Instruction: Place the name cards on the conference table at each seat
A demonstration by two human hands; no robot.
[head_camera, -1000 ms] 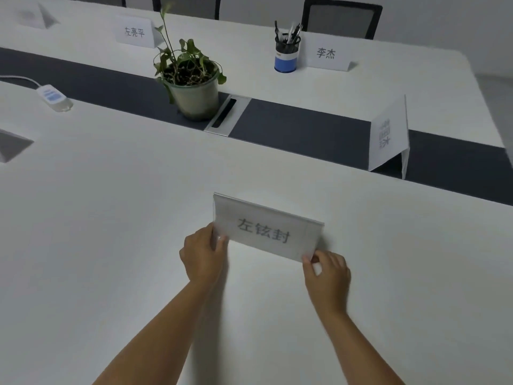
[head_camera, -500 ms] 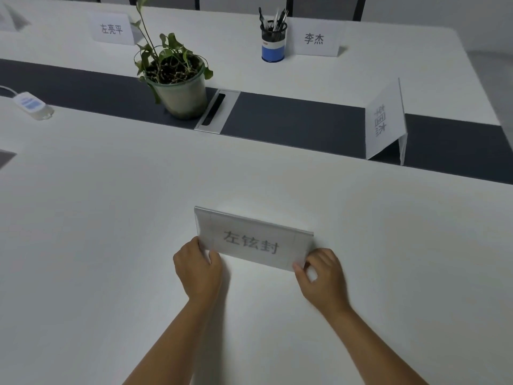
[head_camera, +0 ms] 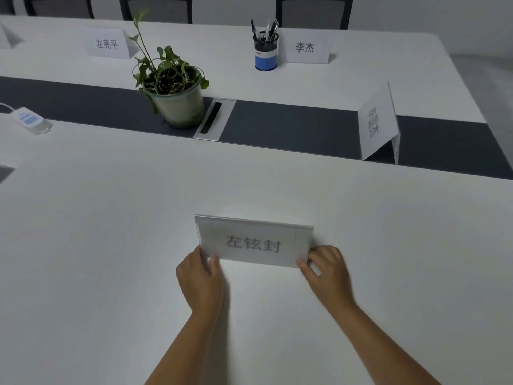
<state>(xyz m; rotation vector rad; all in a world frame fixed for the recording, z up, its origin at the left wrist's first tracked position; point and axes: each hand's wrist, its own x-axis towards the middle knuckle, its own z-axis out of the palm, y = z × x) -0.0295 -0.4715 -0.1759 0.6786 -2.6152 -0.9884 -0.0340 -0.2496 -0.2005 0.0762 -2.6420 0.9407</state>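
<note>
A clear tent-shaped name card [head_camera: 254,240] with dark printed characters stands on the white conference table [head_camera: 97,232] in front of me. My left hand [head_camera: 201,279] pinches its lower left corner. My right hand [head_camera: 327,270] holds its lower right corner. Two other name cards stand on the far side, one at the back left [head_camera: 108,43] and one at the back right [head_camera: 305,47]. Another card [head_camera: 379,122] stands sideways at the table's right end on the dark centre strip.
A potted plant [head_camera: 175,93] sits on the dark centre strip [head_camera: 291,126] beside a metal cable hatch [head_camera: 215,118]. A pen cup [head_camera: 266,51] stands at the back. A white power adapter [head_camera: 29,120] lies at the left. Chairs [head_camera: 313,11] line the far side.
The card has been turned level and square to me, with both hands still on its lower corners. My view has shifted slightly, so the far objects sit differently in the picture.
</note>
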